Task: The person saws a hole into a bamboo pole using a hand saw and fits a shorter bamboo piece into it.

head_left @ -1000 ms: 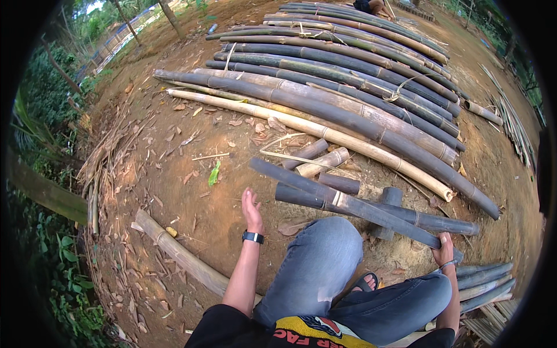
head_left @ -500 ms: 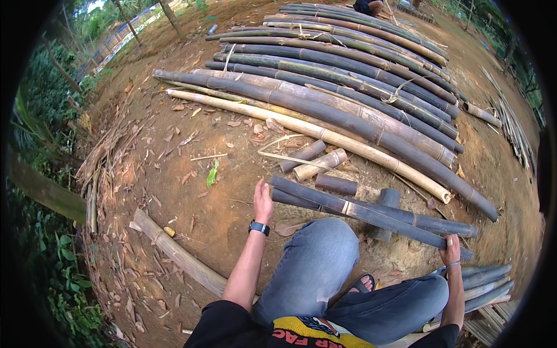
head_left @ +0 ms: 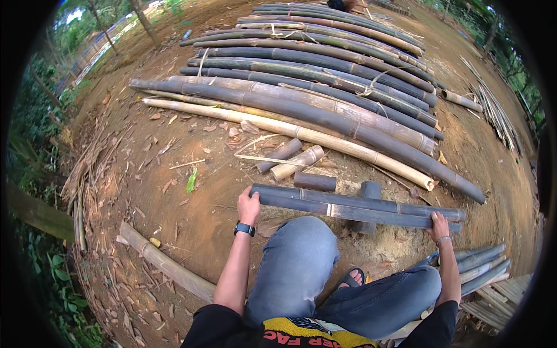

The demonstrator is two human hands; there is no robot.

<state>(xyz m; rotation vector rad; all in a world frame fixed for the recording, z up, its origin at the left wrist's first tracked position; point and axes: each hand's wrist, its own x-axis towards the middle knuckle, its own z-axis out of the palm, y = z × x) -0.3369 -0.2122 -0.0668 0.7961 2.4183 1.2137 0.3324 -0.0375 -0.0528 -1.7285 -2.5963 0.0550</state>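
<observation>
My left hand (head_left: 248,206) is closed round the left end of a long dark bamboo pole (head_left: 354,213). Near its right end, my right hand (head_left: 439,225) is wrapped over the same pole. This pole lies alongside a second dark bamboo pole (head_left: 418,210) of similar length, just behind it, and the two look to be touching. Under both, a short thick piece of dark bamboo (head_left: 371,189) lies crosswise on the ground; its middle is hidden. My fingers on the poles' undersides cannot be seen.
Several short cut bamboo pieces (head_left: 297,162) lie beyond the poles. Farther back spreads a row of long bamboo poles (head_left: 325,113). A bamboo length (head_left: 168,264) rests at my left, and a pile of split bamboo (head_left: 484,267) at my right. A person (head_left: 342,4) is partly visible at the far edge.
The near pole's left end has come down and its right end has swung away from me, so it now lies alongside the other pole. Both hands have kept their hold. The view has shifted slightly.
</observation>
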